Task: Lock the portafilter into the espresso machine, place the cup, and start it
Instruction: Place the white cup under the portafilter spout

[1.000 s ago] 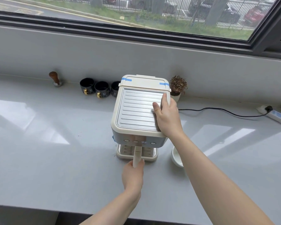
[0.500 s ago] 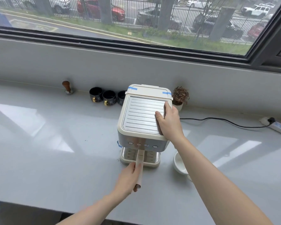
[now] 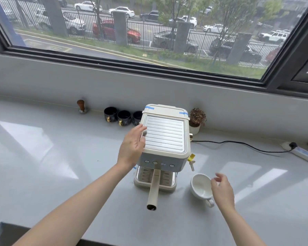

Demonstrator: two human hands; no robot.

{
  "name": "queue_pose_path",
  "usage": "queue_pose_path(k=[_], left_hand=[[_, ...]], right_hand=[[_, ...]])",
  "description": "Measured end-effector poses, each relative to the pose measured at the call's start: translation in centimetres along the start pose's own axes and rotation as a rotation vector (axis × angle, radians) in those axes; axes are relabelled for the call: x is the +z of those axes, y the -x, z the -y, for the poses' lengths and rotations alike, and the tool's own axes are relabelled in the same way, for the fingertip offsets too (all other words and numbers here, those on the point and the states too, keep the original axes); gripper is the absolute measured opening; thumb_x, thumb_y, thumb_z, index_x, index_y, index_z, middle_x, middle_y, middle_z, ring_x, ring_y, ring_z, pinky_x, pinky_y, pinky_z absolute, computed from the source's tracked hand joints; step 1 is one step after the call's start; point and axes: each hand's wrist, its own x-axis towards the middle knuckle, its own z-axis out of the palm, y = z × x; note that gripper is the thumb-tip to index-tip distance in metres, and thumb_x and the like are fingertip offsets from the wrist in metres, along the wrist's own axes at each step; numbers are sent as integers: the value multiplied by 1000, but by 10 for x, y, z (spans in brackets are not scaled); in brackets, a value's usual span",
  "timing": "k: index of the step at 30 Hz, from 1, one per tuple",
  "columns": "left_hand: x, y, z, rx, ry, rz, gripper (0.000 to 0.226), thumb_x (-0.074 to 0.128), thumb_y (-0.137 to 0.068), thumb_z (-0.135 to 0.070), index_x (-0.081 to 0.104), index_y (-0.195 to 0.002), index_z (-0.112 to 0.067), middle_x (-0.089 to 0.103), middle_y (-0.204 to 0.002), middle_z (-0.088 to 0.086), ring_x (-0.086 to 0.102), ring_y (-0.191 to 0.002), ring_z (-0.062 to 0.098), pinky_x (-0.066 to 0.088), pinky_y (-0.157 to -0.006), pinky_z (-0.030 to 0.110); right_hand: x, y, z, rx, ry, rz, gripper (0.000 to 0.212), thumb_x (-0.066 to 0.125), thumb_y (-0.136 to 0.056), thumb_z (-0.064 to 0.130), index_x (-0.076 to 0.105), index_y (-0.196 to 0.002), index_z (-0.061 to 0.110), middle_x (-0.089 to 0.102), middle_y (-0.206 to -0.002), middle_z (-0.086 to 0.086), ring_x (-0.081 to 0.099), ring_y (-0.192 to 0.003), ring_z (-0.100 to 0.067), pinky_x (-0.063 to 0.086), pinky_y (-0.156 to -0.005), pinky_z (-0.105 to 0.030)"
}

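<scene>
**Reaching for the cup beside the loaded espresso machine**

Shown from the head view was the espresso machine [image 3: 164,137] standing on the grey tabletop [image 3: 52,174], with the portafilter [image 3: 154,189] seated under the brew head and its cream handle projecting straight toward the viewer. From that position the locking step was judged to be complete, though the engagement itself was hidden beneath the housing. The white cup [image 3: 201,186] lay just to the right of the drip tray [image 3: 172,187], tilted so that its interior faced the camera, its small loop handle turned toward the near right.

The left hand [image 3: 132,148] was held open, fingers spread, against the left upper edge of the machine and gripped nothing. The right hand [image 3: 221,190] was likewise loosely open, fingers apart, at the cup's right rim; whether contact had been made could not be told.

The cup was judged to be light, rigid, glazed and therefore smooth, and breakable if knocked against the tray. A hold at the loop handle, or a pinch across the rim, was considered suitable. The machine was judged heavy enough to stand, yet bracing at its top was thought prudent when the buttons [image 3: 155,162] were pressed.
</scene>
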Motion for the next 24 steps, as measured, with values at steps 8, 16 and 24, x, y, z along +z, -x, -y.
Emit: queue_pose_path(k=[8, 16, 24], left_hand=[[4, 0, 5, 108, -162, -34, 52, 28, -87, -23, 62, -125, -16, 49, -146, 2, 43, -132, 15, 34, -109, 29], [6, 1, 5, 117, -211, -62, 56, 24, -85, -27, 62, -124, -19, 50, -145, 2, 46, -131, 19, 37, -106, 41], [6, -1, 8, 130, -237, -47, 54, 23, -86, -27, 61, -124, -21, 49, -146, 1, 47, -129, 20, 38, -104, 45]], right_hand=[[29, 1, -58, 372, -50, 123, 31, 54, -83, 34, 42, -67, 12, 49, -66, -10, 48, -58, -27, 41, -52, -32], [30, 9, -61, 450, -300, 270, 21, 46, -92, 27, 47, -77, 12, 49, -70, -8, 50, -60, -24, 39, -52, -30], [38, 27, -32, 274, -145, 367, 24, 52, -85, 29, 58, -71, 11, 63, -66, -6, 53, -60, -20, 41, -57, -28]])
